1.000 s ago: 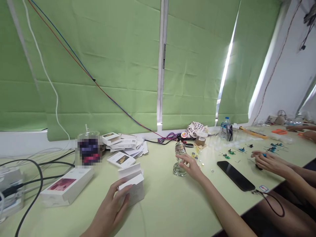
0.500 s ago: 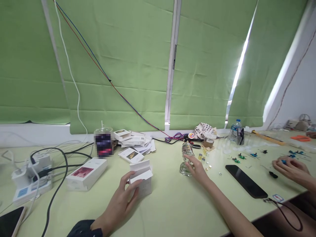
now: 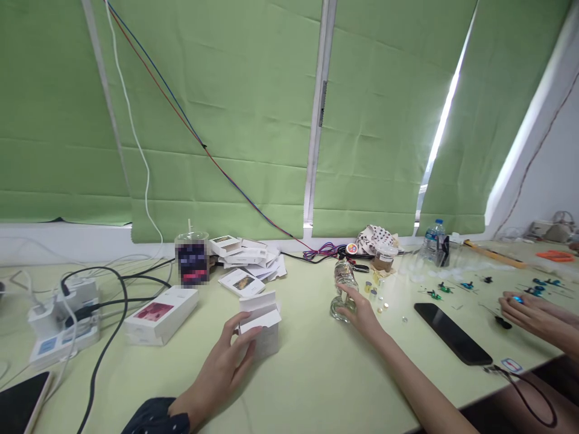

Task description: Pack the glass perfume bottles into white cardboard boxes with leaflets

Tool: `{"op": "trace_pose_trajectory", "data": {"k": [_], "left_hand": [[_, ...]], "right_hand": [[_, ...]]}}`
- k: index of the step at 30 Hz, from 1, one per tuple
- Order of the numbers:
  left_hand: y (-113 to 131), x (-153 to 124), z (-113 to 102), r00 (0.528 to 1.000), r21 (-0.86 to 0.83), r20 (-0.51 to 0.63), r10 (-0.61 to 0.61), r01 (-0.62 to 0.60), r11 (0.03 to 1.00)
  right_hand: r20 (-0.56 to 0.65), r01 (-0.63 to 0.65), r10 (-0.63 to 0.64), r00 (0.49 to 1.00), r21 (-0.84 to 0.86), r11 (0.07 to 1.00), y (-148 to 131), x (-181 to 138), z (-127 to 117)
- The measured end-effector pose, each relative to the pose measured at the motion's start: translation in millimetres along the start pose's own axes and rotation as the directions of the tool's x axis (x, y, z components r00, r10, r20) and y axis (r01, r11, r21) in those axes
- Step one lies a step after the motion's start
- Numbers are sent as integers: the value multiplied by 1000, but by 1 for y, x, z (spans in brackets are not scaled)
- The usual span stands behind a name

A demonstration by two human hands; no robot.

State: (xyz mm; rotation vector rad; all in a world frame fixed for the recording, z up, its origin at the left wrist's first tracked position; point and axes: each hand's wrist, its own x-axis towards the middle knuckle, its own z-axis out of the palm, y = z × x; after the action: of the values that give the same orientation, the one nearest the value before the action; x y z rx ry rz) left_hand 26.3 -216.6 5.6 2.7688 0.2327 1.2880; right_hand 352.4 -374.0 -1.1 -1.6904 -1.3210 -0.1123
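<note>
My left hand (image 3: pixel 221 355) is closed round the side of a small white cardboard box (image 3: pixel 266 337), which stands on the table with its top flap raised. My right hand (image 3: pixel 359 310) reaches to a clear, shiny glass-like object (image 3: pixel 346 277) with a ribbed upper part and a rounded base. Its fingers and thumb are bent round the near side of that object, which still rests on the table. What kind of thing it is I cannot make out. Several tiny caps and beads (image 3: pixel 380 304) lie just right of it.
A longer white box (image 3: pixel 163 316) and a pile of flat white boxes (image 3: pixel 246 256) lie at left, beside a lidded cup (image 3: pixel 192 262) and a cabled power strip (image 3: pixel 66 343). At right are a black phone (image 3: pixel 452 334) and another person's hands (image 3: pixel 538 313) holding a small blue piece.
The camera view has shifted slightly. My right thumb and fingers have closed in a little at the glass-like object. My left hand keeps its hold on the box.
</note>
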Motion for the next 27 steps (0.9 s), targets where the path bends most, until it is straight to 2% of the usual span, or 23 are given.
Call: {"op": "trace_pose_trajectory", "data": {"k": [5,10,14,18,20,23,27], "left_hand": [[3,1,-2,1000,-15,-2,4,-4,1000],[3,0,-2,1000,-11,9,-3,3,1000],[4,-1,-2,1000,-43,0,-8,8,999],[5,-3,-2,1000,-59,14,-13,14,998],[5,-4,-2,1000,-73,25,-13,15,997],[7,-4,-3,999,-97,44,-14,19,995],[9,-4,-4,999,-127,43,-28,33,991]], "right_hand": [[29,-56,56,998,0,998,-6,-4,-4],[-15,0,1,1000,76,997,-21,-3,-2],[-101,54,-28,995,262,964,-69,9,3],[-133,181,-128,983,559,809,-136,23,19],[-105,225,-204,973,625,748,-161,28,32],[-51,247,-279,959,628,738,-179,32,54],[-17,249,-297,955,595,765,-174,32,74]]}}
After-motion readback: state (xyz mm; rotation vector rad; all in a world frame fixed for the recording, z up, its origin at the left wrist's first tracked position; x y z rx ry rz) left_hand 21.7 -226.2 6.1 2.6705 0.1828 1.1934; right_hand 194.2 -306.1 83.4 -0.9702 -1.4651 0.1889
